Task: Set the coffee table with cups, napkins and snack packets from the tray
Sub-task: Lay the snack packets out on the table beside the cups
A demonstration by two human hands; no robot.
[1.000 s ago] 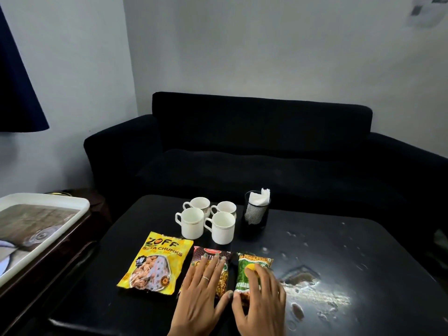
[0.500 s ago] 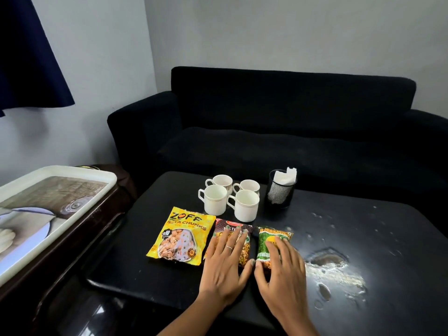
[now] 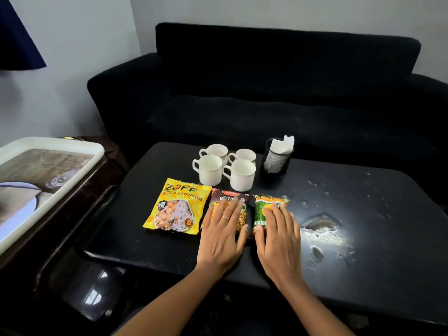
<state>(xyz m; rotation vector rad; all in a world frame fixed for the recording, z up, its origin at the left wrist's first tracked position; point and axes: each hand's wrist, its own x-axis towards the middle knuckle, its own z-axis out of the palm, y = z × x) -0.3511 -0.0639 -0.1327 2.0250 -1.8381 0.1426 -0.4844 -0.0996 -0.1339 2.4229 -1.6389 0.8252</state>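
**Snack packets under flat hands, cups and napkins already set**

The coffee table (image 3: 150,241) is black and glossy, so light things can slide on it. The tray (image 3: 94,147) stands well apart on the left side, and I see none of the task's things on its visible part.

The four white cups (image 3: 225,169) stand close together. They look stiff and breakable; I would take each by its handle.

The yellow packet (image 3: 178,208) lies free. The left hand (image 3: 221,235) rests flat with straight fingers on the red packet (image 3: 215,202), and the right hand (image 3: 278,236) the same on the green packet (image 3: 264,209); neither hand grasps anything. The packets seem light, soft and crinkly, best pinched at a sealed edge.

The napkins (image 3: 282,145) stand in a mesh holder (image 3: 276,163), thin and easily torn.
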